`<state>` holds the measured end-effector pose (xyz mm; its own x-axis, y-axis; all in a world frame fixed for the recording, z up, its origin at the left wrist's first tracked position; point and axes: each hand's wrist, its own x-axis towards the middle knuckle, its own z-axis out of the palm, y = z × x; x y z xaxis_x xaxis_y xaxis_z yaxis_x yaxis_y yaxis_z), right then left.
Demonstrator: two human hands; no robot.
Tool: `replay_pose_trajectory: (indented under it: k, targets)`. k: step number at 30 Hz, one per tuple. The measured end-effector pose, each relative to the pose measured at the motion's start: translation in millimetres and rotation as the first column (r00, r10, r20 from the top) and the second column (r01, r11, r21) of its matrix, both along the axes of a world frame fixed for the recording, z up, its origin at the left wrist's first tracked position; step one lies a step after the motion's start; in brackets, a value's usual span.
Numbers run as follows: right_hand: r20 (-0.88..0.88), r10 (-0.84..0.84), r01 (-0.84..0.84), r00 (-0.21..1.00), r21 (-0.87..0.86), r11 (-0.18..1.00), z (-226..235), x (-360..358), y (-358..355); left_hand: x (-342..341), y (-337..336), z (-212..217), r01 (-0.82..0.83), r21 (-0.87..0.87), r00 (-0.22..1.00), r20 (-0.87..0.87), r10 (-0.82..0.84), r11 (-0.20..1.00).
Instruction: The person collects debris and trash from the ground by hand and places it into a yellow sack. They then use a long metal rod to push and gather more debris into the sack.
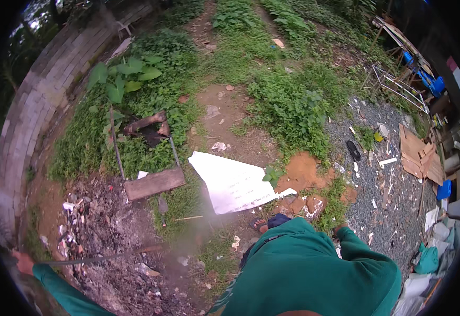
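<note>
1. Our left hand (23, 262) sits at the lower left edge of the view, its grip wrapped around the end of a long thin rod (98, 257).
2. From that grip the rod runs out to the right, low over a heap of ash and rubbish (101, 221), and its far end blurs near a patch of bare dirt; we cannot tell what the tip touches.
3. Our right hand (339, 228) shows only as a sliver past the green sleeve (364, 253); we cannot tell whether its grip is wide or narrow, and nothing shows in it.
4. Between the two hands, nearer the right one, a large white sheet (232, 181) lies flat on the ground, with a small green plant (272, 175) at its right edge.
5. Beyond the left grip, above the rubbish heap, a wooden plank (155, 184) lies across the foot of a metal frame (117, 147) in the weeds.
6. Just left of the right hand, a sandalled foot (259, 225) stands on the dirt below the sheet.
7. Well to the right of the right hand lie grey gravel (369, 205) and pieces of cardboard (417, 152).
8. A curved brick wall (40, 100) stands far beyond the left hand.
</note>
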<state>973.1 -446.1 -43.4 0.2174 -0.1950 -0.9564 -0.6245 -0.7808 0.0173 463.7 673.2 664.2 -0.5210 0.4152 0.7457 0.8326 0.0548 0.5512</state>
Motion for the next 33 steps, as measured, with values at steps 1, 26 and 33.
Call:
replay_pose_trajectory:
  k: [1, 26, 33]
  targets:
    - [0.066, -0.008, 0.010, 0.998, -0.027, 1.000, -6.9, 8.1, 9.8, 2.4, 0.2, -5.7, 0.234, 0.105, 0.972, -0.011, -0.234, 0.967]
    - [0.074, 0.355, -0.360, 0.932, 0.295, 0.885, -7.7, 217.7, 368.9, -26.2, -330.9, -54.6, 0.306, 0.631, 0.747, 0.305, -0.591, 0.712]
    - [0.237, 0.505, -0.556, 0.830, 0.427, 0.713, 23.2, 210.4, 512.2, -43.4, -390.8, -67.9, 0.267, 0.648, 0.710, 0.368, -0.600, 0.714]
